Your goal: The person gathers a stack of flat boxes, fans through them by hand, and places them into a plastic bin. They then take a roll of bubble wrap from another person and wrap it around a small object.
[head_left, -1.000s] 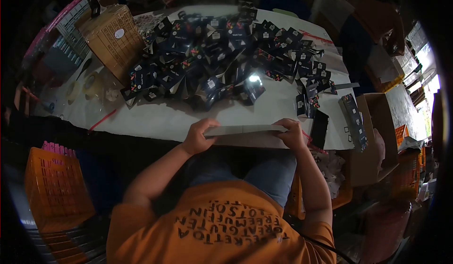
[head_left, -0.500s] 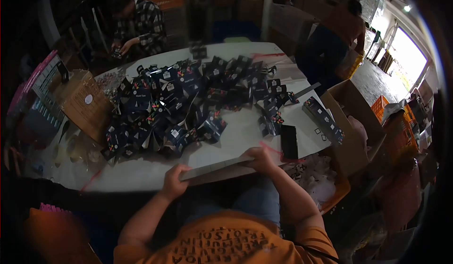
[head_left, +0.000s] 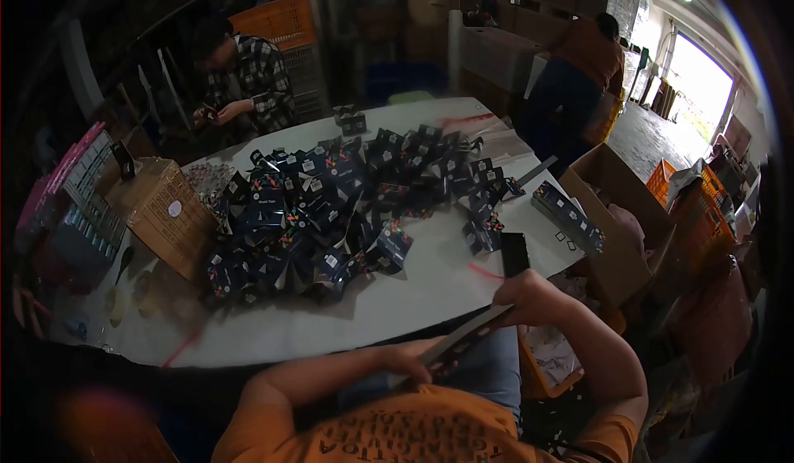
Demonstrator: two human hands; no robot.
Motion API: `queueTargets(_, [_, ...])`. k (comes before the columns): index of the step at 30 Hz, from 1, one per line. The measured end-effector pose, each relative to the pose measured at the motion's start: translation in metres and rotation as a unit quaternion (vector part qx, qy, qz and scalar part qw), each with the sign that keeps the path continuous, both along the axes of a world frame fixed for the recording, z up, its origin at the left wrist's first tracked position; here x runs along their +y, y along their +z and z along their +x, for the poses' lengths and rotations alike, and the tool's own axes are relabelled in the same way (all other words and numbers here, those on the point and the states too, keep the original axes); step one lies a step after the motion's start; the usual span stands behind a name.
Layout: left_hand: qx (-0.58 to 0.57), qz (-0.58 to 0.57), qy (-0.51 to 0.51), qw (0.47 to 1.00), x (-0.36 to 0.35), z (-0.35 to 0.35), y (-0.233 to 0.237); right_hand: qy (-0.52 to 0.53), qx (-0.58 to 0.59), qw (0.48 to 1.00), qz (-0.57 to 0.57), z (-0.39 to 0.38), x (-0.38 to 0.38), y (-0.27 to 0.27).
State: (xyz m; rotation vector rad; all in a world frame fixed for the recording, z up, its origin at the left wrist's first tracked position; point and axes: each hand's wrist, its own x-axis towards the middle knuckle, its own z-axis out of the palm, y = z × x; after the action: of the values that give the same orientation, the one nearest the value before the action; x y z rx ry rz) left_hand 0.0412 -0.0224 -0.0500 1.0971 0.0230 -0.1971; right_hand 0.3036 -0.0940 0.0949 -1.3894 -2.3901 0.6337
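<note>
A long, flat, pale grey strip (head_left: 457, 336) with a dark underside slants over my lap, just off the table's front edge. My left hand (head_left: 407, 360) grips its lower left end, fingers curled around it. At the upper right end my right hand (head_left: 532, 296) is closed on the strip, close to a black phone (head_left: 514, 253) lying on the table. What the strip is made of cannot be made out. Beyond my hands, a heap of dark printed small boxes (head_left: 318, 202) covers the middle of the white table (head_left: 447, 277).
A brown carton (head_left: 169, 215) stands on the table's left side. At right are a long dark box (head_left: 568, 216), an open cardboard box (head_left: 616, 244) and an orange crate (head_left: 536, 374). One person (head_left: 248, 82) sits opposite; another (head_left: 575, 82) bends over at back right.
The strip has come closer to my body and tilted more steeply, right end up. My left hand moved right and down; my right hand moved right. The view has shifted a little.
</note>
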Motion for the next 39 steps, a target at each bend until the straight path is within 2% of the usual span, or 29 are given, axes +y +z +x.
queueTargets(1, [-0.013, -0.02, -0.005, 1.0, -0.006, 0.008, -0.005, -0.001, -0.002, 1.0, 0.002, 0.005, -0.006, 0.001])
queueTargets(4, [0.019, -0.07, -0.048, 0.996, -0.01, 0.028, -0.017, -0.097, 0.048, 0.992, -0.063, 0.02, -0.03, -0.01])
queueTargets(7, [0.06, -0.116, -0.082, 0.988, -0.017, 0.039, -0.031, -0.151, 0.054, 0.986, -0.051, 0.017, -0.052, -0.009])
queueTargets(8, [0.094, -0.138, -0.085, 0.982, -0.02, 0.042, -0.036, -0.152, 0.053, 0.986, -0.052, 0.021, -0.059, -0.019])
queueTargets(10, [0.091, -0.168, -0.096, 0.977, -0.022, 0.052, -0.05, -0.239, 0.024, 0.965, -0.104, 0.035, -0.072, -0.05])
queueTargets(11, [0.088, -0.199, -0.108, 0.97, -0.023, 0.057, -0.053, -0.238, 0.02, 0.966, -0.103, 0.038, -0.076, -0.059])
queueTargets(12, [0.083, -0.198, -0.107, 0.971, -0.024, 0.058, -0.049, -0.267, 0.038, 0.956, -0.119, 0.042, -0.08, -0.068])
queueTargets(13, [0.128, -0.215, -0.092, 0.964, -0.026, 0.057, -0.041, -0.294, 0.054, 0.945, -0.136, 0.047, -0.085, -0.078])
queueTargets(14, [0.173, -0.23, -0.075, 0.955, -0.027, 0.059, -0.036, -0.282, 0.07, 0.948, -0.13, 0.057, -0.088, -0.093])
queueTargets(15, [0.169, -0.23, -0.074, 0.956, -0.026, 0.066, -0.046, -0.28, 0.066, 0.949, -0.128, 0.059, -0.089, -0.089])
queueTargets(17, [0.202, -0.165, -0.081, 0.962, -0.021, 0.08, -0.083, -0.24, -0.2, 0.948, -0.058, 0.057, -0.09, -0.081])
queueTargets(19, [0.213, -0.147, -0.082, 0.963, -0.019, 0.094, -0.096, -0.222, -0.219, 0.949, -0.049, 0.056, -0.095, -0.072])
queueTargets(21, [0.226, -0.125, -0.091, 0.962, -0.022, 0.109, -0.096, -0.167, -0.263, 0.95, 0.035, 0.043, -0.1, -0.048])
queueTargets(23, [0.223, -0.117, -0.069, 0.965, -0.021, 0.131, -0.083, -0.156, -0.264, 0.952, 0.0, 0.053, -0.102, -0.054])
queueTargets(24, [0.222, -0.11, -0.074, 0.966, -0.012, 0.111, -0.084, -0.143, -0.266, 0.953, -0.038, 0.061, -0.107, -0.06])
queueTargets(26, [0.223, -0.094, -0.115, 0.964, -0.007, 0.131, -0.079, -0.169, -0.252, 0.949, -0.086, 0.078, -0.114, -0.072])
queueTargets(28, [0.224, -0.072, -0.17, 0.957, 0.012, 0.133, -0.089, -0.201, -0.202, 0.957, -0.057, 0.097, -0.13, -0.071])
queueTargets(31, [0.222, -0.051, -0.22, 0.949, 0.012, 0.197, -0.085, -0.269, -0.174, 0.947, -0.037, 0.132, -0.155, -0.094])
queueTargets(33, [0.217, -0.052, -0.209, 0.952, -0.027, 0.266, -0.06, -0.296, -0.174, 0.939, 0.005, 0.148, -0.165, -0.098])
queueTargets(36, [0.217, -0.056, -0.187, 0.956, -0.05, 0.295, -0.051, -0.343, -0.21, 0.915, -0.019, 0.17, -0.177, -0.101])
queueTargets(39, [0.218, -0.113, -0.17, 0.954, -0.067, 0.315, -0.052, -0.355, -0.236, 0.905, -0.019, 0.189, -0.18, -0.121])
